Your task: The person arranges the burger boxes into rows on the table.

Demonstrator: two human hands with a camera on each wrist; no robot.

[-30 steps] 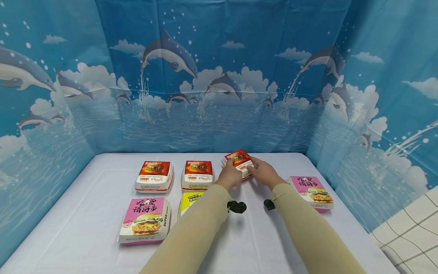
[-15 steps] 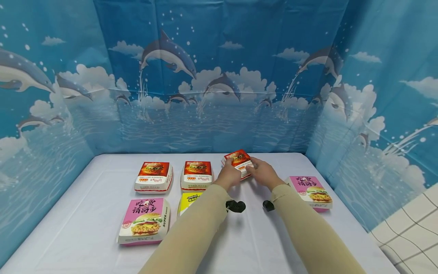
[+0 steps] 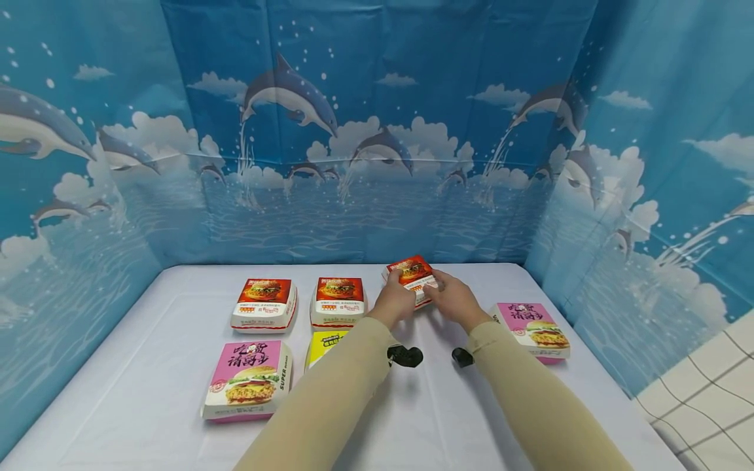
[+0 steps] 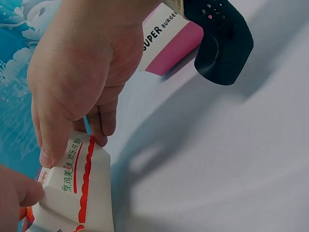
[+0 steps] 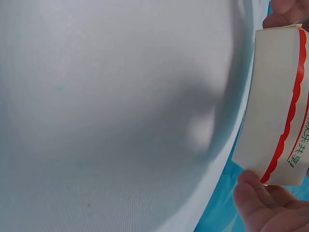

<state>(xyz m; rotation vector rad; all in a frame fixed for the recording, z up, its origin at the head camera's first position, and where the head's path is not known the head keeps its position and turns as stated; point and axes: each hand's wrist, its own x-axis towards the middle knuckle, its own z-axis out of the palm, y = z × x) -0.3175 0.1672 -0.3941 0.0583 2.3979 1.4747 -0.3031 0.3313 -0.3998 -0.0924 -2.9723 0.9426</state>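
Note:
A red and white burger box [image 3: 413,269], printed with a burger, is held between my two hands near the back edge of the table. My left hand [image 3: 394,299] grips its left side, thumb on the lid. On the other side my right hand [image 3: 455,299] holds the right end, its thumb on the front slope of the lid. The box sits turned at an angle to the table edges. In the left wrist view the right hand [image 4: 82,67] pinches one end of the box [image 4: 84,193]. The right wrist view shows the white side [image 5: 273,96] between both hands.
Two more red burger boxes [image 3: 266,304] [image 3: 338,302] stand at the back left. In front of them are a pink box [image 3: 247,379] and a yellow box [image 3: 323,347], partly behind my left sleeve. Another pink box [image 3: 533,330] lies at the right. A dolphin-print curtain [image 3: 353,216] borders the table.

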